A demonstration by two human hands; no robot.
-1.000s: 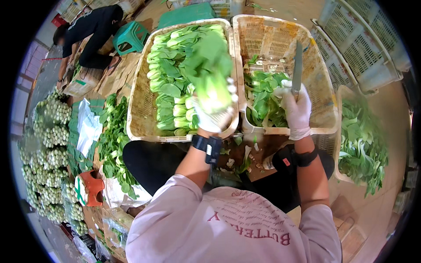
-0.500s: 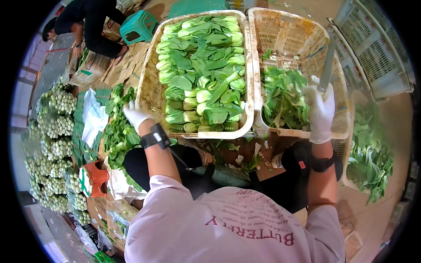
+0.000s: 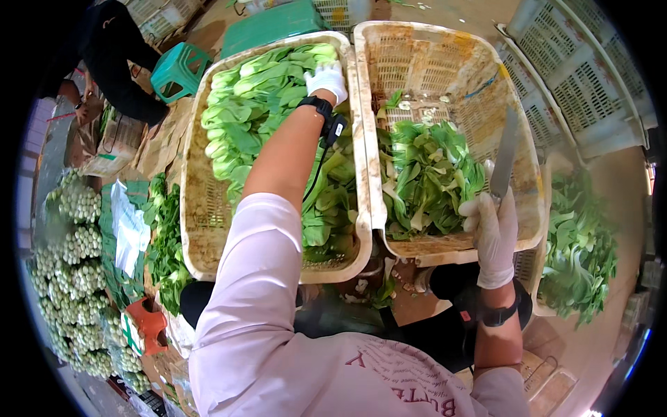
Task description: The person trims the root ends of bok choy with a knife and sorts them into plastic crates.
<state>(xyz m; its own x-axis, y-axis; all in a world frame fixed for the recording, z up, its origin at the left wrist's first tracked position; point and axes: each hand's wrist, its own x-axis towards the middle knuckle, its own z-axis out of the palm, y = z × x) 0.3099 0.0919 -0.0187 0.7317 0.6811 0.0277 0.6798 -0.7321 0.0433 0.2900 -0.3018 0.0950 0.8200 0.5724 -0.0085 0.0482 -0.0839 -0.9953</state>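
Observation:
My left hand [image 3: 326, 82], in a white glove, rests on the bok choy at the far right corner of the left crate [image 3: 191, 229]. Its fingers are spread over the leaves and hold nothing that I can see. Rows of bok choy [image 3: 271, 90] fill most of that crate, pale stems along the sides and leaves inward. My gloved right hand [image 3: 495, 222] is closed round a knife [image 3: 505, 156], its broad blade pointing up and away from me. Below the blade, cut bok choy leaves [image 3: 424, 174] lie heaped in the right crate [image 3: 451, 42].
More loose greens [image 3: 580, 250] lie beyond the right crate. To the left are leafy greens [image 3: 165, 250], an orange stool [image 3: 144, 326] and stacked bundles of bok choy [image 3: 73, 278]. A green stool [image 3: 179, 69] and another person [image 3: 114, 62] are at the far left. Upright crates [image 3: 587, 76] stand far right.
My left hand has swung from the greens on the left to the far right corner of the left crate. My right hand has lowered slightly with the knife. The view has shifted.

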